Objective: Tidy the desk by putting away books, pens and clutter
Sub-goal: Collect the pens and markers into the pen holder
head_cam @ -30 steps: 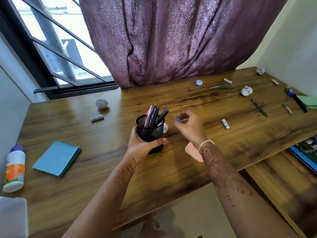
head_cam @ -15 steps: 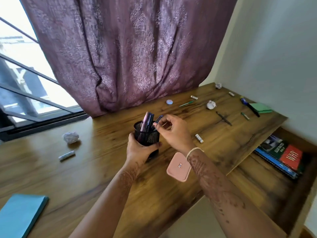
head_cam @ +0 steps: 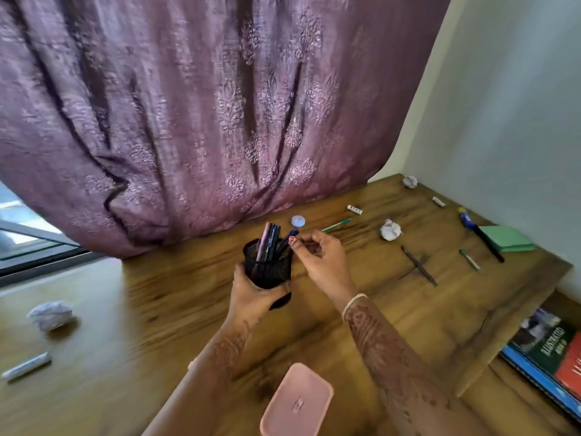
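Left hand (head_cam: 251,292) grips the lower wall of the black mesh pen holder (head_cam: 269,267), fingers curled round it, holding it upright just above the worktop (head_cam: 163,313). Several pens (head_cam: 268,241) stand in the holder, leaning toward the curtain (head_cam: 204,121). Right hand (head_cam: 320,262) sits against the holder's right rim, fingers curled, thumb and fingertips pinching the top of a blue-capped pen (head_cam: 293,231) whose lower end is inside the holder. Just beyond the right hand: a round pale-blue item (head_cam: 298,220) and a green pen (head_cam: 336,225). Further right of it: a crumpled paper ball (head_cam: 390,229), a dark pen (head_cam: 419,270), a short green pen (head_cam: 469,259), a blue-and-black marker (head_cam: 479,234) and a green notepad (head_cam: 506,239). Well left of the left hand: a second paper ball (head_cam: 50,314) and a white stick (head_cam: 26,366), both blurred. Between the forearms, nearest the person: a pink case (head_cam: 297,404). Books (head_cam: 550,350) lie on the lower shelf, right of the right arm.
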